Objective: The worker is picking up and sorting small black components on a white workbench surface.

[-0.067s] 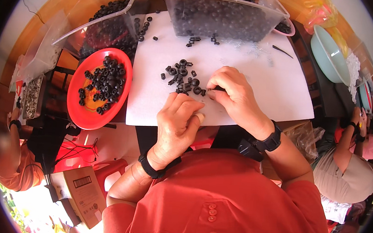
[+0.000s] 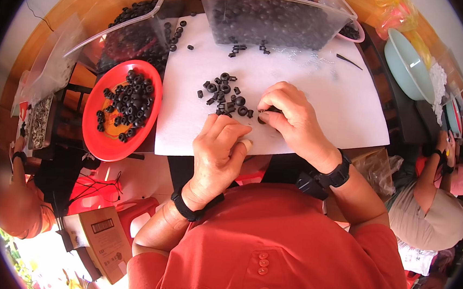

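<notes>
A white sheet (image 2: 322, 92) covers the table in front of me, with a small heap of black rubber rings (image 2: 224, 92) near its middle. My right hand (image 2: 293, 119) pinches one small black ring (image 2: 269, 110) between thumb and fingers just right of the heap. My left hand (image 2: 217, 151) rests curled at the sheet's near edge, fingertips touching the lowest rings; whether it holds one is hidden. A red plate (image 2: 102, 134) with several black rings lies to the left.
A clear plastic tub (image 2: 273, 23) full of black rings stands at the far edge, a second clear bin (image 2: 120, 32) at far left. A pale green bowl (image 2: 409, 66) sits at right. Other people sit at the left and right. A cardboard box (image 2: 104, 238) lies below.
</notes>
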Demonstrator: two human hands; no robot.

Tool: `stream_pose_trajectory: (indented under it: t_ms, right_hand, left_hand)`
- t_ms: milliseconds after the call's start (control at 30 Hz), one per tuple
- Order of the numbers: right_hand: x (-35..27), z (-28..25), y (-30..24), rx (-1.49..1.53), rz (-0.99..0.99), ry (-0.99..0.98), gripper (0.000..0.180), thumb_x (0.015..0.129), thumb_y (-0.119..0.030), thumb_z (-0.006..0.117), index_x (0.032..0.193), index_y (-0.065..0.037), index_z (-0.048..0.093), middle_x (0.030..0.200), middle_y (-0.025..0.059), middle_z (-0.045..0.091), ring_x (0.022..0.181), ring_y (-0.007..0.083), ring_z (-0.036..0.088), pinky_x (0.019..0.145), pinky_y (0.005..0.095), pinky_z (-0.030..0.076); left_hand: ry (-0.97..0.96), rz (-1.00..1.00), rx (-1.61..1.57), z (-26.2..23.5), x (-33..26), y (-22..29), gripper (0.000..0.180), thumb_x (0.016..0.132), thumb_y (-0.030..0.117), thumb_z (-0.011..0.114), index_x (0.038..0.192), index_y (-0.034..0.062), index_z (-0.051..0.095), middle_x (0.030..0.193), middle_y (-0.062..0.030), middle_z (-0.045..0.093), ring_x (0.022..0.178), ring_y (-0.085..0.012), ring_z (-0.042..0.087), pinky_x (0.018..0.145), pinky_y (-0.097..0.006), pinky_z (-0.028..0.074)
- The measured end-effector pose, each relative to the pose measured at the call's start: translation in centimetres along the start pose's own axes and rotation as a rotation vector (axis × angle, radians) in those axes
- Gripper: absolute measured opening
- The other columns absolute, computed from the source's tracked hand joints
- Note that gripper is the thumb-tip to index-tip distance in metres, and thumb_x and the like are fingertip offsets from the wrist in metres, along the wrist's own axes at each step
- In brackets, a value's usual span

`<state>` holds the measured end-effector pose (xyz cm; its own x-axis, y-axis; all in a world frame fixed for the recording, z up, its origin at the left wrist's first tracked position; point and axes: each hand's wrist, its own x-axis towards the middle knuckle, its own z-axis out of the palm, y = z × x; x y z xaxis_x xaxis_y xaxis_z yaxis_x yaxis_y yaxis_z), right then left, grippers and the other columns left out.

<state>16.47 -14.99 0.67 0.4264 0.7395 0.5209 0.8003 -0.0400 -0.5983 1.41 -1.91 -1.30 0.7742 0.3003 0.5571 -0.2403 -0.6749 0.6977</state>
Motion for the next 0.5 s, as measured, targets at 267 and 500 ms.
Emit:
stream_pose_trajectory:
  t_ms: [267, 500]
  right_hand:
    - [-0.5, -2.1, 0.7, 0.093, 0.011, 0.133, 0.012, 0.082, -0.004, 0.07, 0.086, -0.007, 0.06, 0.086, 0.0036, 0.06, 0.079, 0.0239, 0.06, 0.073, 0.0354, 0.045]
    - [-3.1, -4.2, 0.6, 0.271, 0.139, 0.314, 0.009, 0.087, 0.003, 0.068, 0.091, 0.0, 0.061, 0.086, 0.0057, 0.066, 0.08, 0.0125, 0.064, 0.074, 0.0265, 0.051]
  left_hand:
    - [-0.028, -0.015, 0.053, -0.1, 0.3, 0.4, 0.022, 0.074, -0.006, 0.068, 0.095, 0.001, 0.068, 0.088, -0.0091, 0.063, 0.082, -0.0233, 0.056, 0.069, -0.033, 0.048]
    - [-0.077, 0.147, 0.05, 1.5, 1.4, 1.6, 0.018, 0.075, -0.005, 0.069, 0.092, 0.0007, 0.068, 0.088, -0.0112, 0.063, 0.078, -0.0268, 0.057, 0.067, -0.035, 0.048]
